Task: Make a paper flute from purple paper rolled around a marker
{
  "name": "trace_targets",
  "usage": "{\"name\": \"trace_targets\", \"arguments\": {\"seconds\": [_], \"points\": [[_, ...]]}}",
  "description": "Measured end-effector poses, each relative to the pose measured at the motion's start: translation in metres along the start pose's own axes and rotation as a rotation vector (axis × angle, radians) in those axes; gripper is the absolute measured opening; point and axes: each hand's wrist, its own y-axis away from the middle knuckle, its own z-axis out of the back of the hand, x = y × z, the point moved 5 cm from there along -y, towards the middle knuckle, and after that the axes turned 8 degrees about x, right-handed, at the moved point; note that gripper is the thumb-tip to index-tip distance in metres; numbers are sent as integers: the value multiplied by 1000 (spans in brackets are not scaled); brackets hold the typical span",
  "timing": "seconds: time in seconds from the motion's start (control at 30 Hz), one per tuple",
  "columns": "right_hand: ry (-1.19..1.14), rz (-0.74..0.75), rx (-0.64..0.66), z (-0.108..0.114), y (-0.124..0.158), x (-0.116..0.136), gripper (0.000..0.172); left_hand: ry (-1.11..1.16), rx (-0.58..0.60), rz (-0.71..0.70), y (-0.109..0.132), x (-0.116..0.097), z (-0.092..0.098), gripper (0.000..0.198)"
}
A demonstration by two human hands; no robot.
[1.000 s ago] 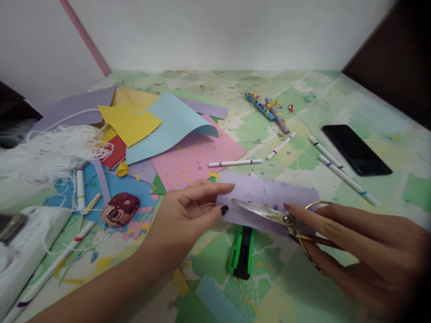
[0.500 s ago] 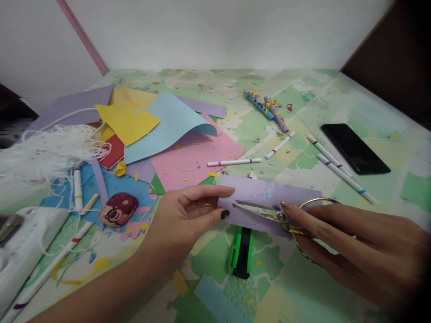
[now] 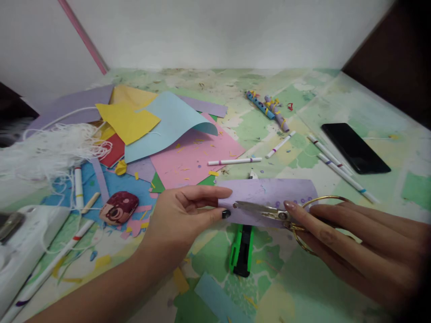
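Observation:
Between the thumb and fingers of my left hand (image 3: 188,213) is the left end of a purple paper strip (image 3: 249,190). Small purple circles show near the strip's right end. My right hand (image 3: 357,246) grips gold-handled scissors (image 3: 283,215), its index finger resting near the pivot. The blades point left across the strip, their tip by a small dark hole close to my left fingertips. Beneath the strip, a green and black utility knife (image 3: 243,253) lies on the table, partly hidden by the paper.
Coloured paper sheets (image 3: 168,121), white string (image 3: 50,150), a power strip (image 3: 30,237) and a maroon case (image 3: 119,207) crowd the left. Two decorated paper rolls (image 3: 269,109) lie at the back. White markers (image 3: 346,178) and a black phone (image 3: 355,148) are on the right.
The scissor blades have come closer together and shifted slightly. The strip's right end has tipped, so more of its purple circles show. My left hand keeps its hold.

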Motion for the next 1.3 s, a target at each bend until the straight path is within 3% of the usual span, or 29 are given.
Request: {"name": "trace_targets", "arguments": {"seconds": [0.47,0.83,1.3], "points": [[52,17,1,1,2,-1,58,41,17,12,0,3,0,27],[-65,31,-28,1,-9,-4,41,59,100,13,-3,1,1,25],[-172,-28,-4,4,-13,-10,42,1,203,-1,-6,-2,0,23]]}}
